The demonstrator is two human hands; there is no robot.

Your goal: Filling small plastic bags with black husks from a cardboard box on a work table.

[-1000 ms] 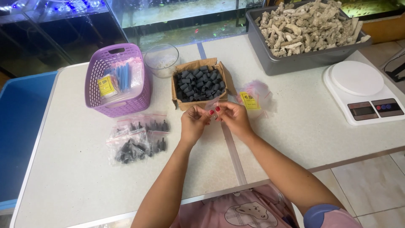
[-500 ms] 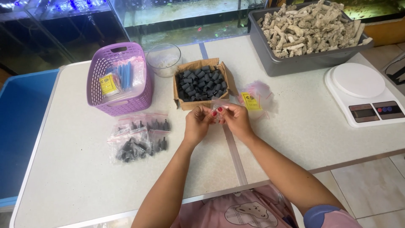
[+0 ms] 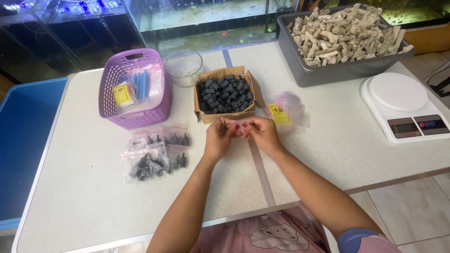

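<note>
Both hands meet at centre of the surface [image 3: 328,140], just below the cardboard box. Left hand [image 3: 218,139] & right hand [image 3: 262,133] have fingers [image 3: 236,126] curled in, fingertips nearly touching, pinching a small clear plastic bag [image 3: 240,125] between them. Bag mostly hidden by the fingers; can't tell what's inside or if it's sealed. Nails red. Forearms run down toward 6 o'clock, right sleeve pink/blue at bottom edge.

Directly at 12 o'clock from the hands: open cardboard box [image 3: 226,93] full of small black cylinder pieces, touching distance from the fingertips. At 2 o'clock, just beside right hand: loose pile of empty clear bags w/ a yellow label [image 3: 283,111]. At 9 o'clock, near left hand: several filled clear bags [image 3: 154,152] w/ red zip strips, black pieces inside, lying flat & overlapping.

Further out: purple plastic basket [image 3: 133,89] at 10–11 o'clock, holding blue sticks & a yellow-label packet. Clear glass bowl [image 3: 183,68] between basket & box. Grey tub [image 3: 344,40] at 1 o'clock, heaped w/ pale rough coral-like chunks. White digital scale [image 3: 405,105] at 3 o'clock, near surface edge. Blue bin [image 3: 23,140] off the surface at 9 o'clock. Glass tanks along the back at 12.
</note>
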